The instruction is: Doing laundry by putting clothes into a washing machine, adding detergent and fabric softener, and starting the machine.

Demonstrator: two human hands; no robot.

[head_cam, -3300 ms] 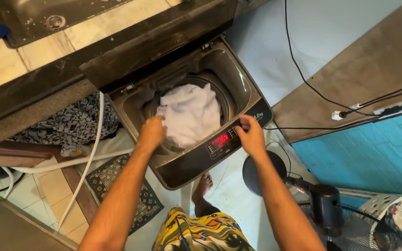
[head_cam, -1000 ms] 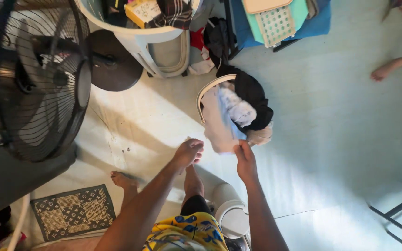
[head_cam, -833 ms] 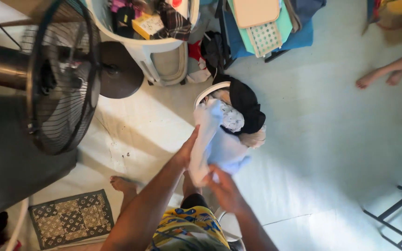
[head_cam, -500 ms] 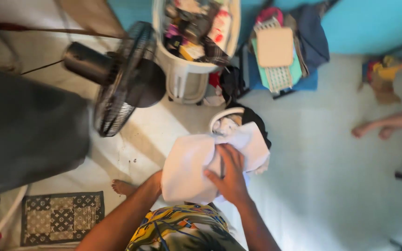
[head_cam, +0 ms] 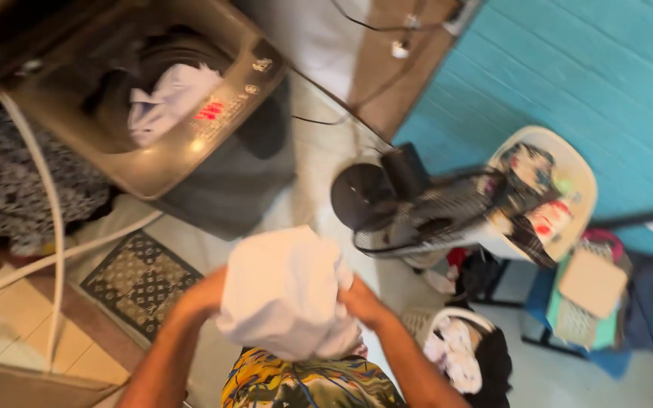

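Observation:
A bunched white garment (head_cam: 285, 291) is held up in front of my chest by both hands. My left hand (head_cam: 202, 295) grips its left side and my right hand (head_cam: 363, 302) grips its right side; the cloth hides most of my fingers. The open top-loading washing machine (head_cam: 190, 147) stands at the upper left, apart from my hands, with white laundry (head_cam: 164, 98) inside its drum. A small laundry basket (head_cam: 447, 340) with light and dark clothes sits on the floor by my right forearm.
A black standing fan (head_cam: 410, 211) lies close on the right. Behind it is a white basket (head_cam: 568, 189) of mixed items against a teal wall. A patterned mat (head_cam: 137, 279) and white hoses (head_cam: 47, 227) lie on the left; cables run along the top.
My hands left the washer, reached down to the floor basket and took up the white garment. My view has now swung back toward the washer with the garment lifted.

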